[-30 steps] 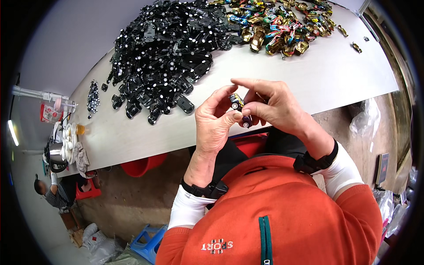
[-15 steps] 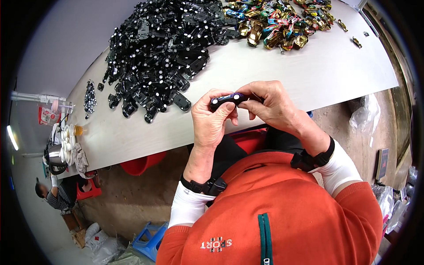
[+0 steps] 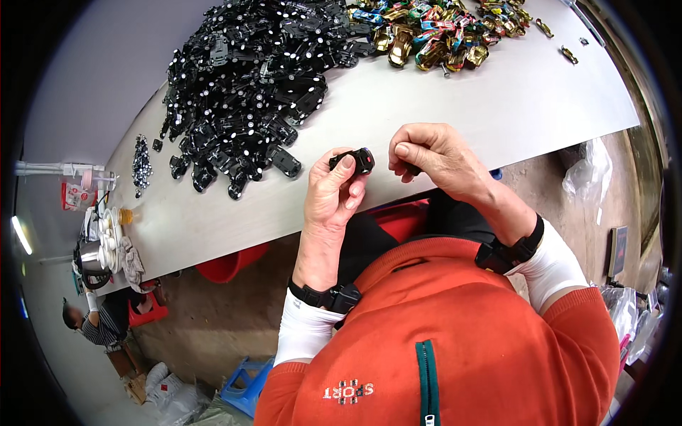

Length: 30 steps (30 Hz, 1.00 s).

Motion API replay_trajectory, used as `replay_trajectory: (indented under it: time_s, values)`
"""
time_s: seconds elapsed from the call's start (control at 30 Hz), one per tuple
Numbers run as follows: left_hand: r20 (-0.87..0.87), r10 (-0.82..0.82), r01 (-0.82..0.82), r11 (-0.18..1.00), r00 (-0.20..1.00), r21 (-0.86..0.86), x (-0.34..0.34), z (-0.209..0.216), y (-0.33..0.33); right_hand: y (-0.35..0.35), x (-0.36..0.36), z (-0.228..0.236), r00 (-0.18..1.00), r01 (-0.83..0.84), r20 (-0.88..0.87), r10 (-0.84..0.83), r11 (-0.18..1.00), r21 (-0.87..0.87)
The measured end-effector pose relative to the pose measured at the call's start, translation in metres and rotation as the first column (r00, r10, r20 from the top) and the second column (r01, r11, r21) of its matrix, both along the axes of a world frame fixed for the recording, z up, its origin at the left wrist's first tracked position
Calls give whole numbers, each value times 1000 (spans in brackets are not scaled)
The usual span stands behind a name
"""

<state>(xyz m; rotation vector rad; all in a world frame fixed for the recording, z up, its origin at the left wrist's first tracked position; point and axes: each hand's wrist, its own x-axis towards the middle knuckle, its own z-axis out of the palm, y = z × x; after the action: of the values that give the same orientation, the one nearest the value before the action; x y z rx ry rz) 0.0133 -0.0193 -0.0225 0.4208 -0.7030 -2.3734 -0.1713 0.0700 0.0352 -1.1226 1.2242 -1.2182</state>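
Note:
In my left hand [image 3: 325, 192] is a small dark toy car [image 3: 361, 162], pinched between thumb and fingers and turned so that one end faces right. A little to its right, apart from the car, my right hand [image 3: 439, 157] is closed, fingers curled. A small dark bit [image 3: 413, 170] shows beneath its fingertips; what it is stays too hidden to tell. Left of my hands rises a large pile of black toy car bases [image 3: 241, 99] with white wheels. At the back lies a heap of gold and coloured toy cars [image 3: 426, 39].
Pale table [image 3: 426, 99] runs under both piles. Small shiny parts [image 3: 141, 167] lie in a heap at its left. Beyond are a kettle [image 3: 94, 257], cups and a cloth [image 3: 132, 259]. A person [image 3: 106, 323] sits far left. A blue stool [image 3: 245, 387] stands on the floor.
My right hand has come away from the toy car and moved slightly right, its fingers closing. My left hand has turned the car so its end shows.

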Motion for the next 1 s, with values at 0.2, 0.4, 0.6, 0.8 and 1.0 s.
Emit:
replay_trajectory:
  time_s: [0.2, 0.4, 0.6, 0.8, 1.0]
  values:
    - [115, 58, -47, 994, 992, -95, -2, 5, 3, 2, 1, 4, 999, -32, 20, 30, 990, 137]
    - [180, 106, -78, 985, 978, -154, -5, 13, 7, 0, 6, 10, 999, -38, 33, 33, 984, 173]
    - [204, 138, -101, 978, 969, -180, -6, 19, 9, -2, 8, 12, 999, -37, 18, 34, 989, 144]
    - [283, 275, -180, 931, 919, -319, -11, 29, 18, -9, 11, -3, 982, 49, -182, -48, 999, 0]
    - [337, 332, -209, 912, 881, -353, -14, 29, 13, -11, 11, -10, 999, 54, -9, -53, 998, 42]
